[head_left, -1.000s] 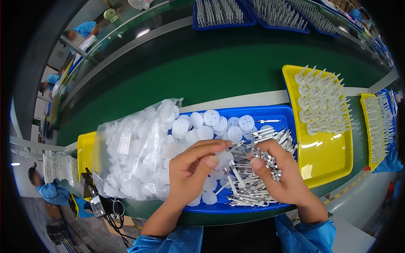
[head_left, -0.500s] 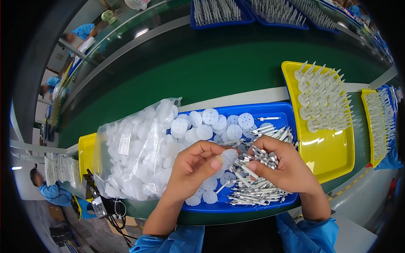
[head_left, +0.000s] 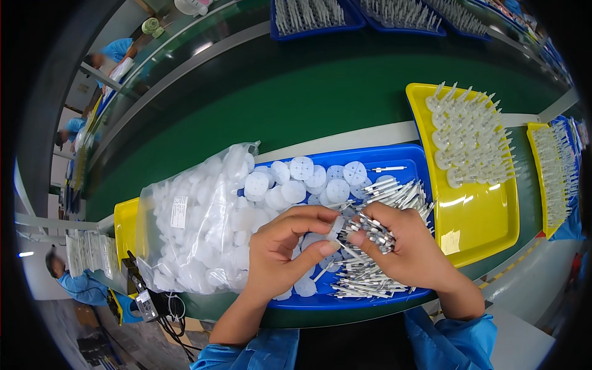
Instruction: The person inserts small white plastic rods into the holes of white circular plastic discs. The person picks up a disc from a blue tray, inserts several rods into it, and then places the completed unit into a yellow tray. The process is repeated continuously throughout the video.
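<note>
My left hand (head_left: 285, 246) pinches a translucent white plastic disc (head_left: 335, 229) at its edge, between thumb and fingers; the disc stands tilted, nearly edge-on. In my right hand (head_left: 410, 243) is a bunch of thin white-and-metal rods (head_left: 381, 239), the thumb and forefinger meeting close beside the disc. Whether a rod touches the disc is hidden by the fingers. Both hands hover over a blue tray (head_left: 394, 154). Loose discs (head_left: 302, 168) lie in its left and middle, and a heap of loose rods (head_left: 364, 280) fills its right part.
A clear bag of discs (head_left: 213, 213) leans on the tray's left end. To the right, a yellow tray (head_left: 478, 219) carries discs with upright rods (head_left: 472, 135). Blue trays (head_left: 311, 18) of rods stand across the green surface (head_left: 246, 102). A black power adapter (head_left: 147, 304) with cables hangs at lower left.
My hands have come closer together. The disc has turned from face-on to nearly edge-on, and my right fingertips have moved left to it. The whole view has shifted slightly.
</note>
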